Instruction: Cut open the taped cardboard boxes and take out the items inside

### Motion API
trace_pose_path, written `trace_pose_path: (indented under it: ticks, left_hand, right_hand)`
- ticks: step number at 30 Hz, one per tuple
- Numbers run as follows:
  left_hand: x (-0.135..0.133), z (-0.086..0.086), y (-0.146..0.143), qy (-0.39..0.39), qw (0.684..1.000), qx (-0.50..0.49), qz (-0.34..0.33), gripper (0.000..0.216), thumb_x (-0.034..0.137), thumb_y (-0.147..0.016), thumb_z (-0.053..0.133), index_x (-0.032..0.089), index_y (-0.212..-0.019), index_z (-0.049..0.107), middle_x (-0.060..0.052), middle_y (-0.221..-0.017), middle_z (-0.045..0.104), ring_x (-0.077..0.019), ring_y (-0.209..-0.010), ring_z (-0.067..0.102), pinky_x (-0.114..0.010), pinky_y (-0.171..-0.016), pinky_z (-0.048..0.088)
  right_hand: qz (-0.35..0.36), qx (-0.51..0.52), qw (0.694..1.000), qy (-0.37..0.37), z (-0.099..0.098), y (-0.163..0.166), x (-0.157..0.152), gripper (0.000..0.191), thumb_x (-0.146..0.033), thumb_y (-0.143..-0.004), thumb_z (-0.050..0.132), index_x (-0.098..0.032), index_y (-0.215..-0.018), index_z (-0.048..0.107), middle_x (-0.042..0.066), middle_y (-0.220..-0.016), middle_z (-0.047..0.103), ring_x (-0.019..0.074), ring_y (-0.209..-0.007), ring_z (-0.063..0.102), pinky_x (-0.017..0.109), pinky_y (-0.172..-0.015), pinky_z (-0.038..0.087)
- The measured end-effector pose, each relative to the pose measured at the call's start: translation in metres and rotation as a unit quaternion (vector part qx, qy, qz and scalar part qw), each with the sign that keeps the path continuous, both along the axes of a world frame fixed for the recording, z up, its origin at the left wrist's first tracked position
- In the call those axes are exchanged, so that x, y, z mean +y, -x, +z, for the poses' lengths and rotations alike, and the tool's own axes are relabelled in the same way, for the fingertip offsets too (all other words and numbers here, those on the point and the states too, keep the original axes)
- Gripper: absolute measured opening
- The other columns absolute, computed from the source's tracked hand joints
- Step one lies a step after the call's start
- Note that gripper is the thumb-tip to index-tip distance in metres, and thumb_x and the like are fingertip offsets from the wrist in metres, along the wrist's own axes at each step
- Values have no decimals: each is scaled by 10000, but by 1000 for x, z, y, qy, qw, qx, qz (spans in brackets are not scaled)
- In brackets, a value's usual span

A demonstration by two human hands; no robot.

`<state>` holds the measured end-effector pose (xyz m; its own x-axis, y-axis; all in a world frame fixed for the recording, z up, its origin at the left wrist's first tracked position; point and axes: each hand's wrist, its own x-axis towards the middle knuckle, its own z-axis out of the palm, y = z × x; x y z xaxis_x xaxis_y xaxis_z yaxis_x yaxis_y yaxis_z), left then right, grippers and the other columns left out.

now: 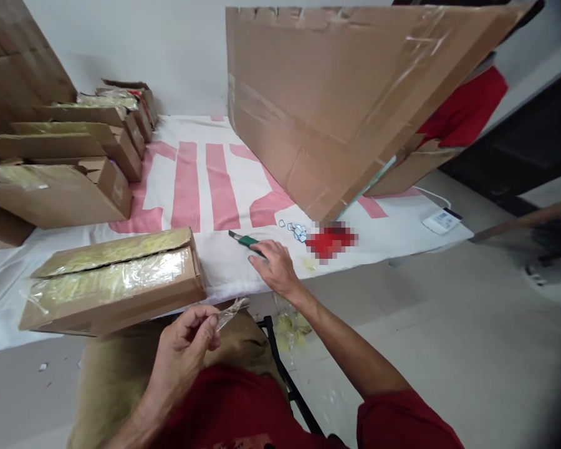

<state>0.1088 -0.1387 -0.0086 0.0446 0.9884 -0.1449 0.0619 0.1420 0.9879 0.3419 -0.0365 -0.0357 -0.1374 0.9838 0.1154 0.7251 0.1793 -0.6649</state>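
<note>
My left hand (186,340) is held over my lap, its fingers pinched on a strip of clear tape (231,309). My right hand (273,265) reaches onto the white and red cloth (201,181) and lies on a green-handled box cutter (244,241), fingers curled over its handle. Just left of both hands stands an open cardboard box (116,284) filled with yellowish goods under clear plastic.
A big flattened cardboard sheet (336,93) leans over the table's right side, with someone in red (467,106) behind it. Several open boxes (60,168) line the left. Small paper bits (297,229) and a white device (442,219) lie on the cloth. Plastic scraps (292,324) lie on the floor.
</note>
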Motion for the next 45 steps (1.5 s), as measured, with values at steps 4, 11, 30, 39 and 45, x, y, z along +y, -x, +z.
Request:
trace_pose_path:
  ticks: [4, 11, 30, 39, 45]
  left_hand:
    - [2, -14, -8, -36, 996, 74, -31, 248, 421, -850, 680, 181, -839, 740, 2, -606, 655, -135, -543, 611, -213, -533, 497]
    - [7, -12, -35, -13, 996, 41, -78, 212, 381, -867, 692, 180, -920, 737, 2, -648, 674, -134, -570, 607, -230, -578, 488]
    - [89, -54, -190, -344, 777, 390, -354, 495, 57, -911, 512, 67, -1402, 573, -227, -1523, 567, -327, -1461, 493, -500, -1181, 423]
    - [99, -65, -191, -334, 771, 399, -366, 342, 183, -934, 577, 158, -1266, 656, -161, -1397, 648, -318, -1325, 571, -509, -1145, 423]
    - [97, -72, -179, -293, 858, 294, -303, 505, 117, -893, 541, 124, -1394, 599, -202, -1532, 532, -308, -1365, 566, -478, -1146, 473]
  right_hand:
    - [124, 318, 920, 193, 12, -8, -46, 532, -651, -975, 537, -172, -1126, 713, 45, -887, 706, 151, -696, 594, 307, -703, 498]
    - [39, 280, 948, 148, 30, -17, -75, 199, -378, -856, 735, -204, -762, 727, -7, -678, 644, 130, -637, 523, 257, -618, 433]
    - [-258, -112, 960, -17, -33, -124, -42, 171, -262, -866, 662, -214, -1022, 709, 93, -962, 758, 249, -870, 673, 319, -769, 434]
    - [-132, -131, 980, -66, -19, -144, -56, 269, -219, -1004, 493, -228, -1043, 760, 87, -1067, 770, 244, -1008, 683, 343, -905, 489]
    - [-85, -203, 975, -15, -28, -135, -53, 226, -165, -954, 569, -215, -1009, 782, 95, -1039, 769, 263, -1010, 662, 377, -909, 454]
